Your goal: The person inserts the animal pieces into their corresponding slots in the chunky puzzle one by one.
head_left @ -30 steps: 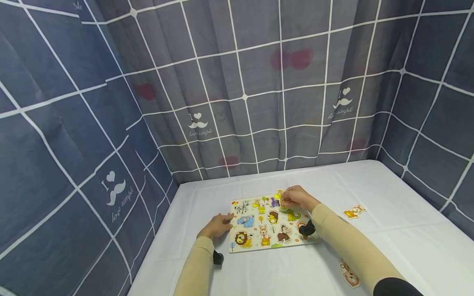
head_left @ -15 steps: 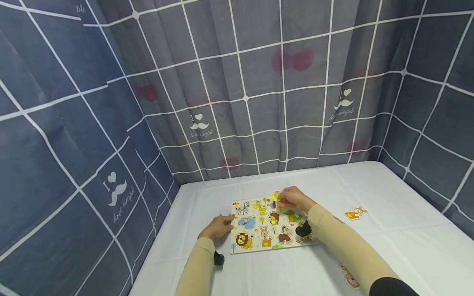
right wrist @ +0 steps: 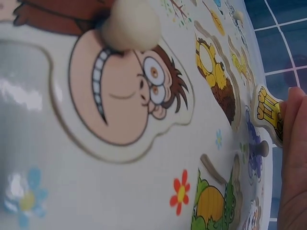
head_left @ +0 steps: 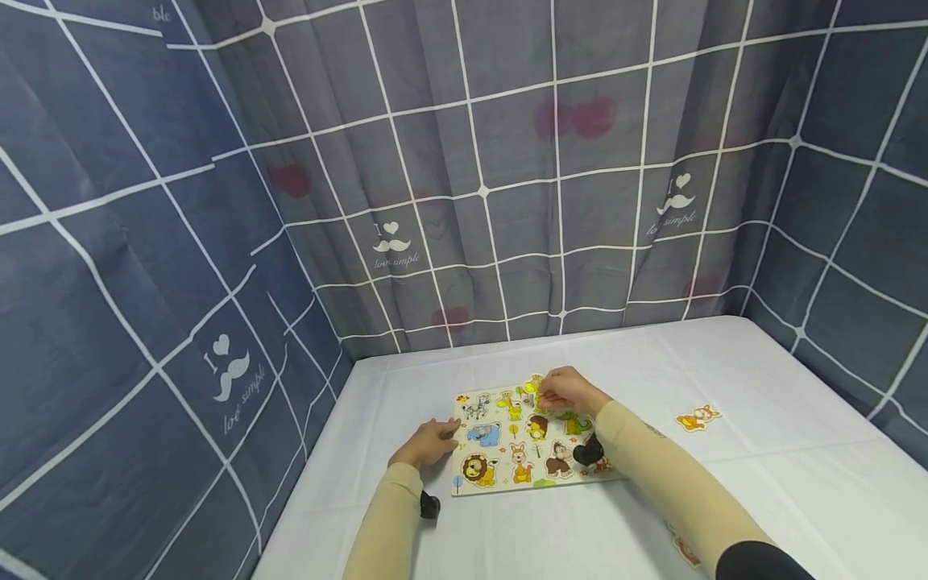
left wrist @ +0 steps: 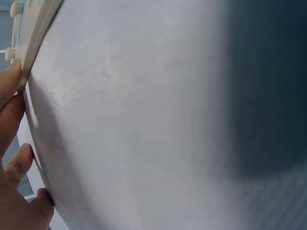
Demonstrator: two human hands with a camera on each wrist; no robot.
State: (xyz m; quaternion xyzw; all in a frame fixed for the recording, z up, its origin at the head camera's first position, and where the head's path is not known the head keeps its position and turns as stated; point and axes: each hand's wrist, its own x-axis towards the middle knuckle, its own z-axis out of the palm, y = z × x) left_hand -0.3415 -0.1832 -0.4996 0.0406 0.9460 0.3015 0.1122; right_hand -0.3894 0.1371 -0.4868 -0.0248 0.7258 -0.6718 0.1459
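A white animal puzzle board (head_left: 500, 487) lies on the table. My right hand (head_left: 569, 391) pinches a yellow giraffe piece (head_left: 534, 384) above the far edge of the board. In the right wrist view this piece (right wrist: 268, 114) stands tilted beside my fingers, near a purple animal piece (right wrist: 253, 148) with a peg. My left hand (head_left: 428, 443) touches the left edge of the board; the left wrist view has fingers (left wrist: 10, 112) against that edge and others lower on the cloth. A monkey piece (right wrist: 129, 91) with a pale peg sits in the board.
On the white table (head_left: 790, 483), a loose orange animal piece (head_left: 698, 417) lies to the right. A brown piece (head_left: 684, 552) is partly hidden by my right sleeve, and another (head_left: 654, 430) shows just past the sleeve. Checked curtains (head_left: 435, 161) hang around the table.
My right hand has moved a little left along the board's far side, carrying the giraffe piece. The sleeve covers more of the brown piece. My left hand stays at the board edge.
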